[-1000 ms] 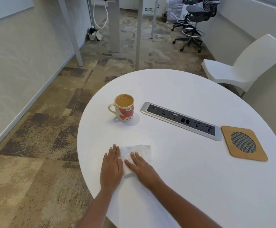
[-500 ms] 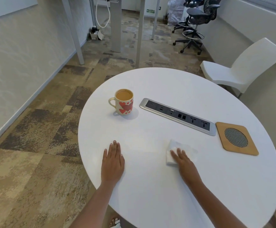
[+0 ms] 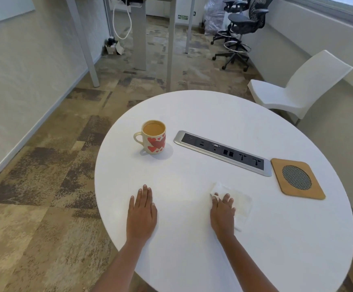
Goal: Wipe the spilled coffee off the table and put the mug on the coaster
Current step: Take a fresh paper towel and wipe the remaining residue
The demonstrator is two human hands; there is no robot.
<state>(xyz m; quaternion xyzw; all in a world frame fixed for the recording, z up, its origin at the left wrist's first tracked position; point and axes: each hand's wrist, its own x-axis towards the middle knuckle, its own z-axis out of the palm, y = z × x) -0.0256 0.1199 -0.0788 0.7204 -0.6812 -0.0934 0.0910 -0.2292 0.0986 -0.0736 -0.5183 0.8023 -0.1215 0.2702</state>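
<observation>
A cream mug (image 3: 154, 137) with red hearts, full of light-brown coffee, stands upright on the round white table (image 3: 213, 110) at its left side. A square wooden coaster (image 3: 297, 179) with a round mesh centre lies at the table's right edge. My right hand (image 3: 223, 213) presses flat on a white paper napkin (image 3: 241, 204) near the table's front middle. My left hand (image 3: 141, 213) lies flat on the tabletop near the front left edge, fingers together, holding nothing. No coffee stain shows on the table.
A silver power and socket strip (image 3: 223, 152) is set into the table between mug and coaster. A white chair (image 3: 297, 87) stands behind the table on the right. Office chairs (image 3: 242, 28) and desk legs (image 3: 138, 39) stand farther back on the carpet.
My right hand slid the napkin from beside my left hand to the right across the table. My left hand stayed flat in place.
</observation>
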